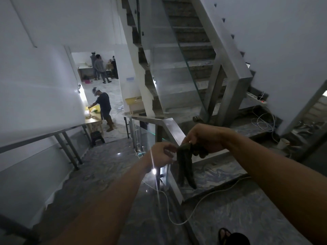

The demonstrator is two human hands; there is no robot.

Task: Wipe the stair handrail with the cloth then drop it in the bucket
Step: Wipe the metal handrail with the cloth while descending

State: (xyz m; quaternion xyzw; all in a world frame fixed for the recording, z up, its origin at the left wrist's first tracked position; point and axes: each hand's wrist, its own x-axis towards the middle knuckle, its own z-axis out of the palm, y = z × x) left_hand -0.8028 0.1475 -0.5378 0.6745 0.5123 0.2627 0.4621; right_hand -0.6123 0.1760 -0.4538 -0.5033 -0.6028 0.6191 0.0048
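A dark green cloth (184, 167) hangs limp in the middle of the head view. My right hand (206, 137) pinches its top bunch from above. My left hand (161, 153) grips the same top edge from the left. The cloth dangles just in front of the steel handrail (174, 127), which slopes down to the corner of the landing with a glass panel under it. The cloth's lower end hangs free over the marble step. I see no bucket.
A second steel handrail (42, 137) runs along the left wall of the descending stairs. A white cable (200, 204) trails across the landing floor. A power strip (256, 99) and a white cup (283, 143) sit at the right. Several people stand in the room below.
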